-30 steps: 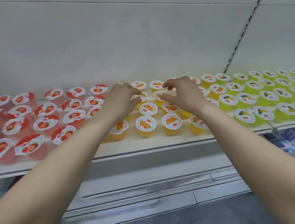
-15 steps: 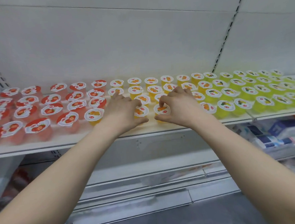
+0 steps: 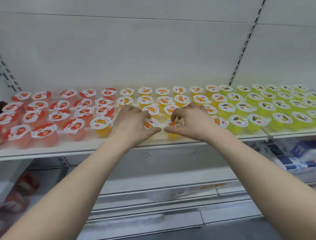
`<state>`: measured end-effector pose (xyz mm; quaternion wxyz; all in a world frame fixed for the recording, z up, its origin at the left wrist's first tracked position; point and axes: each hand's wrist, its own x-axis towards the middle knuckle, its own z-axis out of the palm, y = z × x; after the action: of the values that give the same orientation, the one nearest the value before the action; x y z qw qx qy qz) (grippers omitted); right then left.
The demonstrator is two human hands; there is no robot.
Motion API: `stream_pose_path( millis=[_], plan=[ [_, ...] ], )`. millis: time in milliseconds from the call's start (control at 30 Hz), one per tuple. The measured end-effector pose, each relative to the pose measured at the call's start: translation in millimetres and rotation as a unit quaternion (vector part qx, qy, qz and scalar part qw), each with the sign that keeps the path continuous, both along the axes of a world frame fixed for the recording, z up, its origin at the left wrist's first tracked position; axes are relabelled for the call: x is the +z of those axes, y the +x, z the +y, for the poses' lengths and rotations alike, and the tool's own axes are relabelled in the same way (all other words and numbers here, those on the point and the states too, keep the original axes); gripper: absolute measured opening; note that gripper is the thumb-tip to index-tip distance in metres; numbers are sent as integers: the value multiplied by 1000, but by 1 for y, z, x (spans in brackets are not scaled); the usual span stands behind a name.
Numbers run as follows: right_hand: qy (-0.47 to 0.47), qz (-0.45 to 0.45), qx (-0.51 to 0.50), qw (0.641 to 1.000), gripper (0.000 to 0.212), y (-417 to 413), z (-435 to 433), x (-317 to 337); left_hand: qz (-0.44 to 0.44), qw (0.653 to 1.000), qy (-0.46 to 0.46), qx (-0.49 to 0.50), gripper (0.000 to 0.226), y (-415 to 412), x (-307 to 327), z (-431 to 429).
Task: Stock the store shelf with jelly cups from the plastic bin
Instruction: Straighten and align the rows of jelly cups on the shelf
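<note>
Grip of the left hand [image 3: 133,125] curls round an orange jelly cup [image 3: 150,124] at the front edge of the shelf [image 3: 61,149]; just beside it, the right hand [image 3: 193,122] pinches the neighbouring orange cup [image 3: 172,134]. Behind stand more orange rows [image 3: 163,100], red cups [image 3: 44,131] left, green cups [image 3: 255,120] right.

You're working bare-armed: left forearm [image 3: 79,184] and right forearm [image 3: 255,170] are showing uncovered down to the frame edge, left hand [image 3: 132,126] and right hand [image 3: 194,121] bare too.
</note>
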<state>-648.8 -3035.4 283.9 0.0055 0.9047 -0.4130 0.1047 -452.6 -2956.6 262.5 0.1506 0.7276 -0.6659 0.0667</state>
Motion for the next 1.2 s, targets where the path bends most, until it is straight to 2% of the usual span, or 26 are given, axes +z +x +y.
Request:
stream_pose_path(
  millis=[100,300,433,633,1000,1200],
  plan=[
    [-5,-34,-21,999,39,0,-16,3,11,1000,-20,9,50,7,7,-10],
    [10,4,-77,997,42,18,-45,3,6,999,31,18,39,10,25,-44],
    [25,22,-92,995,43,33,-50,3,-13,998,62,-11,41,5,27,-62],
    [27,24,-96,995,40,41,-51,5,-29,997,70,-28,38,10,26,-72],
    [30,45,-74,996,45,40,-43,7,-32,995,94,-2,38,9,28,-67],
    [18,13,-58,998,43,37,-44,7,5,997,70,17,40,17,28,-51]
  ],
)
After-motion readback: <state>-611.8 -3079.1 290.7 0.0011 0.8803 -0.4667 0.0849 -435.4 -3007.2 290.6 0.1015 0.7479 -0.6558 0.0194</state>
